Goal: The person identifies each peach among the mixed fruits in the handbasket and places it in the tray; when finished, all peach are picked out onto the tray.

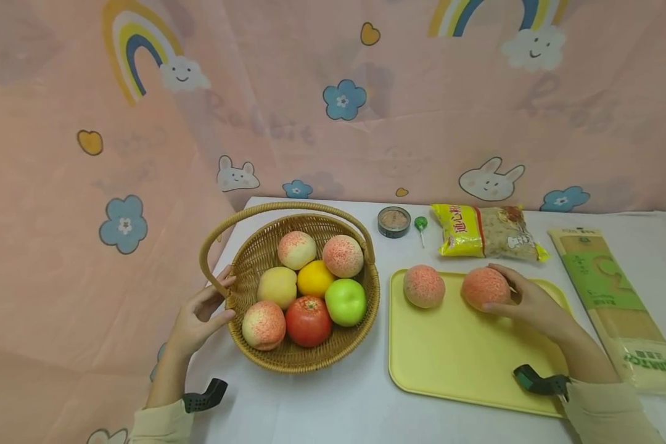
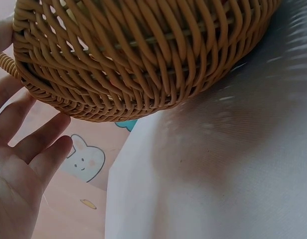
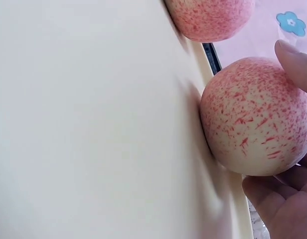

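Observation:
My left hand (image 1: 191,324) is at the left side of a wicker basket (image 1: 305,368), thumb and fingers on either side of the spot where its handle joins the rim. Close up in the left wrist view, those fingertips meet the woven wicker wall (image 2: 143,64). Inside the basket lie peaches (image 1: 263,325), a red pomegranate-like fruit (image 1: 308,321), a green apple (image 1: 346,302) and a yellow-orange fruit (image 1: 315,279). My right hand (image 1: 533,305) grips a pink speckled peach (image 3: 258,119) over a yellow tray (image 1: 449,364). Another peach (image 1: 424,286) sits at the tray's back left.
Behind the tray lie a round tin (image 1: 394,222), a green lollipop (image 1: 420,224) and a yellow bag of pasta (image 1: 485,232). A long green-and-tan packet (image 1: 616,296) runs along the tray's right. A pink patterned cloth (image 1: 300,142) hangs behind the white table.

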Demonstrator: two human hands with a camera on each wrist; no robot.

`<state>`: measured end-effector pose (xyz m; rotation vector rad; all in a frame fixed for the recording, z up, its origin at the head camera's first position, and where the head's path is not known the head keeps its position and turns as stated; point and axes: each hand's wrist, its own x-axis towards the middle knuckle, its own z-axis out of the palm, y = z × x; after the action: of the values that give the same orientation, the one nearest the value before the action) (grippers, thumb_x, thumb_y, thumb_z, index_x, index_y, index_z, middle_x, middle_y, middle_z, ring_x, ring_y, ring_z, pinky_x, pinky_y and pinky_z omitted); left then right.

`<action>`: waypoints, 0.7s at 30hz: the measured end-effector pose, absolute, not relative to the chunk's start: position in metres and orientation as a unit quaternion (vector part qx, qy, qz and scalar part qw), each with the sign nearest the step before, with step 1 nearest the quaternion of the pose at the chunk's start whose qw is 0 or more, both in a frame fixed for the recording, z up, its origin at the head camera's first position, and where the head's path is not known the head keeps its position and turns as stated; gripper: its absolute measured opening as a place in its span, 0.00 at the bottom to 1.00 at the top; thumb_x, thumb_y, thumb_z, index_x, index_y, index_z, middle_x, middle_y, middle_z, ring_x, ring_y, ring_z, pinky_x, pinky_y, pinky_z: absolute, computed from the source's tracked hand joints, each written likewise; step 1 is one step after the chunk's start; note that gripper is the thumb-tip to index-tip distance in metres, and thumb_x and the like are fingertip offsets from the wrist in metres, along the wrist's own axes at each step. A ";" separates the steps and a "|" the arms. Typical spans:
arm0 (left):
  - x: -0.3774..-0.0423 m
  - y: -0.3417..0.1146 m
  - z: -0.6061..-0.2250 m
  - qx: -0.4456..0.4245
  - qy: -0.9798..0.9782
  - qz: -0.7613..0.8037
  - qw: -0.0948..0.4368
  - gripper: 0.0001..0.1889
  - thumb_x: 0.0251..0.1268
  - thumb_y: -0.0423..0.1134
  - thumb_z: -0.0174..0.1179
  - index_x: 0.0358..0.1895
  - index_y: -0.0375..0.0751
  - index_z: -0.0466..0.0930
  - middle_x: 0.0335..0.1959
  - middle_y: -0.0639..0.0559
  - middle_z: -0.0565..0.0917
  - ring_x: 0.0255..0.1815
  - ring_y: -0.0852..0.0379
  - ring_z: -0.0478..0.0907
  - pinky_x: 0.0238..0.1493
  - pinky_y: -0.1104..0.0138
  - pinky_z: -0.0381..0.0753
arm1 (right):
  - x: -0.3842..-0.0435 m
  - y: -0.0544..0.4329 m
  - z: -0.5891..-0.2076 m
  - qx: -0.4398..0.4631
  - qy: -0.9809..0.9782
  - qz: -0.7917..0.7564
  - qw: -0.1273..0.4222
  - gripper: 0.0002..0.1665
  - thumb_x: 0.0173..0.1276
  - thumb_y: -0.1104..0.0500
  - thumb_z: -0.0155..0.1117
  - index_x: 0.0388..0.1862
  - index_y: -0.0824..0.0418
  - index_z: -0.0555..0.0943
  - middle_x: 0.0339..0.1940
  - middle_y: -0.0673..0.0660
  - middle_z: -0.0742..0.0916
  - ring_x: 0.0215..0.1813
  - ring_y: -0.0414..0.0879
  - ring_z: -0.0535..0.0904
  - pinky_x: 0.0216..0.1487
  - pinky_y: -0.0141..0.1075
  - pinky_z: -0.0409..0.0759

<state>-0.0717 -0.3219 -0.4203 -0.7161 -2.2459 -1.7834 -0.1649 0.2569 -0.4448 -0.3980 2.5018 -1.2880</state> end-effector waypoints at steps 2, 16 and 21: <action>-0.072 -0.322 -0.420 -0.239 -0.758 -0.600 0.091 0.27 0.55 0.15 0.55 0.61 0.14 0.62 0.72 0.27 0.54 0.75 0.55 0.56 0.68 0.72 0.64 | -0.164 0.256 -0.445 -0.139 0.873 -0.446 0.144 0.54 0.62 0.54 0.68 0.76 0.67 0.46 0.73 0.73 0.57 0.69 0.73 0.55 0.68 0.40 0.68; -0.070 -0.320 -0.415 -0.222 -0.764 -0.601 0.081 0.27 0.56 0.16 0.56 0.61 0.14 0.62 0.72 0.28 0.53 0.75 0.55 0.55 0.69 0.73 0.63 | -0.143 0.224 -0.404 -0.241 0.863 -0.444 0.010 0.53 0.56 0.65 0.72 0.76 0.55 0.54 0.73 0.66 0.63 0.77 0.39 0.52 0.60 0.07 0.51; -0.070 -0.320 -0.416 -0.218 -0.766 -0.599 0.083 0.27 0.56 0.17 0.57 0.61 0.14 0.63 0.73 0.30 0.54 0.75 0.57 0.56 0.68 0.73 0.63 | -0.133 0.199 -0.388 -0.313 0.831 -0.459 0.004 0.51 0.52 0.69 0.72 0.74 0.55 0.59 0.73 0.53 0.67 0.70 0.23 0.56 0.62 0.12 0.57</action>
<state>-0.0698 -0.3198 -0.4156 -0.6505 -2.2872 -1.7885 -0.1327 0.1993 -0.3880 -0.9817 2.6050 -1.4399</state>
